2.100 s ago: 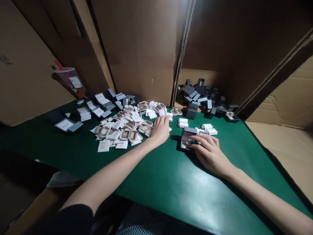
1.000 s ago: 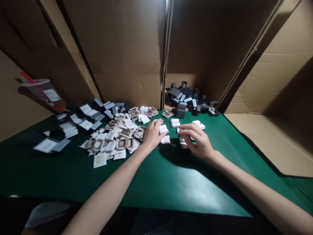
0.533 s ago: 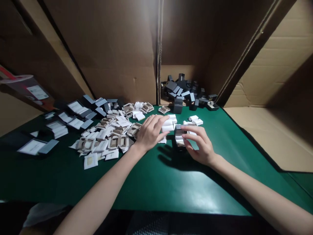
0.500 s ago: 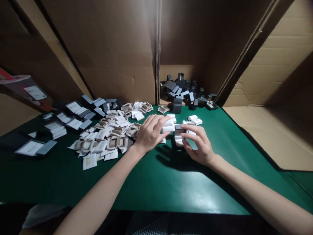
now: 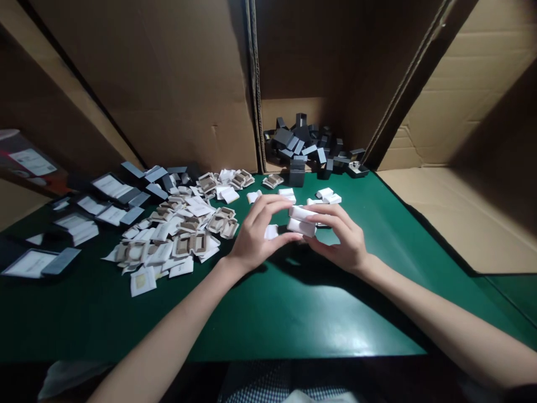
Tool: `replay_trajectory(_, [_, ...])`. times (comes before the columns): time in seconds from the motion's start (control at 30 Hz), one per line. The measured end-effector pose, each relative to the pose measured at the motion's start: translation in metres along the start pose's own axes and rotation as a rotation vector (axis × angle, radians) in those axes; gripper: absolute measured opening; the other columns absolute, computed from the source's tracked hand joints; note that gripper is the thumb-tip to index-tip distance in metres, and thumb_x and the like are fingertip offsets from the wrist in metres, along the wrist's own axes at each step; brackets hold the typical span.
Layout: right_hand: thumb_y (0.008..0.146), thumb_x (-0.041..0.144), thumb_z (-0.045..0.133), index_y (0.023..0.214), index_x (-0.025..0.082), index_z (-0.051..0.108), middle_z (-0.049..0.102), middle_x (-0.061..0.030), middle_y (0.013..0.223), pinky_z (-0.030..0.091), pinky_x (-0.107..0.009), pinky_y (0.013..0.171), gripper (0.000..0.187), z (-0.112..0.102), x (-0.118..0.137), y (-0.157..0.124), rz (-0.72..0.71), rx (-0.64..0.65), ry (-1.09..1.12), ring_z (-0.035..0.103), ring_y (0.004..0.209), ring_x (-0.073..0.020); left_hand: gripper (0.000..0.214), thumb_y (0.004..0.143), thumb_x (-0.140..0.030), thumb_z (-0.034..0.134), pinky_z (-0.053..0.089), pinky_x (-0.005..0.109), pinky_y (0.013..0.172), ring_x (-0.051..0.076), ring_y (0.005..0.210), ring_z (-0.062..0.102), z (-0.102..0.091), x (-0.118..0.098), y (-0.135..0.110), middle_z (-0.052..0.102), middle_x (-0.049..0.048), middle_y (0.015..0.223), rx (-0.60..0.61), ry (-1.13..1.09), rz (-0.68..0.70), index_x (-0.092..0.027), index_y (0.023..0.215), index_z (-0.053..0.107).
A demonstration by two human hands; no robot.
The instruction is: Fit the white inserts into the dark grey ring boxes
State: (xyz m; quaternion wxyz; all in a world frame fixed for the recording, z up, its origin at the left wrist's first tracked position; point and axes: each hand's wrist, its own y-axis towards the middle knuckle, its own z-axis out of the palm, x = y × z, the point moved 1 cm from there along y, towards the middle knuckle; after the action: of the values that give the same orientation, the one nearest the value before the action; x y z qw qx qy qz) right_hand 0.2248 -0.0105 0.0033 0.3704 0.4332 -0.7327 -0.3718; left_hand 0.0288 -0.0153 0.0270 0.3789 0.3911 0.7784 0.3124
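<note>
A small white two-ridged insert (image 5: 302, 221) is held up in front of me between both hands. My left hand (image 5: 262, 229) grips its left end, fingers above and thumb below. On the right end, my right hand (image 5: 339, 238) has its fingers along the top and its thumb under it. Several similar white pieces (image 5: 328, 195) lie on the table just beyond my hands. Another white piece (image 5: 271, 232) shows beneath my left hand. A dark box is mostly hidden behind my right fingers.
To the left spreads a pile of white inserts and packets (image 5: 180, 224). Farther left are open black boxes (image 5: 113, 193) with white cards. More black boxes (image 5: 302, 140) are heaped at the back against cardboard walls (image 5: 188, 84). A cardboard flap (image 5: 461, 218) lies right on the green table (image 5: 268, 313).
My right hand has left the dark box and closed on the white insert that my left hand held. The view has shifted slightly to the right.
</note>
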Motion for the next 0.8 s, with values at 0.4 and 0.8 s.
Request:
replay_trajectory(0.4, [0.073, 0.009, 0.067, 0.116, 0.021, 0.054, 0.063, -0.0146, 0.113, 0.054, -0.043, 0.082, 0.046, 0.0, -0.002, -0.002, 0.064, -0.024, 0.07, 0.062, 0.104, -0.0256, 0.013, 0.084, -0.025, 0.061, 0.052, 0.025, 0.072, 0.015, 0.083, 0.064, 0.016, 0.002, -0.011, 0.068, 0.0032, 0.092, -0.06, -0.336, -0.559, -0.017, 0.091, 0.069])
replay_trajectory(0.8, [0.07, 0.013, 0.068, 0.107, 0.02, 0.057, 0.066, -0.0132, 0.105, 0.055, -0.04, 0.076, 0.039, -0.009, -0.01, 0.005, -0.028, -0.007, 0.023, 0.064, 0.095, -0.0245, 0.021, 0.086, -0.019, 0.054, 0.048, 0.022, 0.066, 0.015, 0.086, 0.06, 0.015, -0.001, -0.007, 0.061, 0.0062, 0.102, 0.125, -0.328, -0.549, -0.017, 0.104, 0.065])
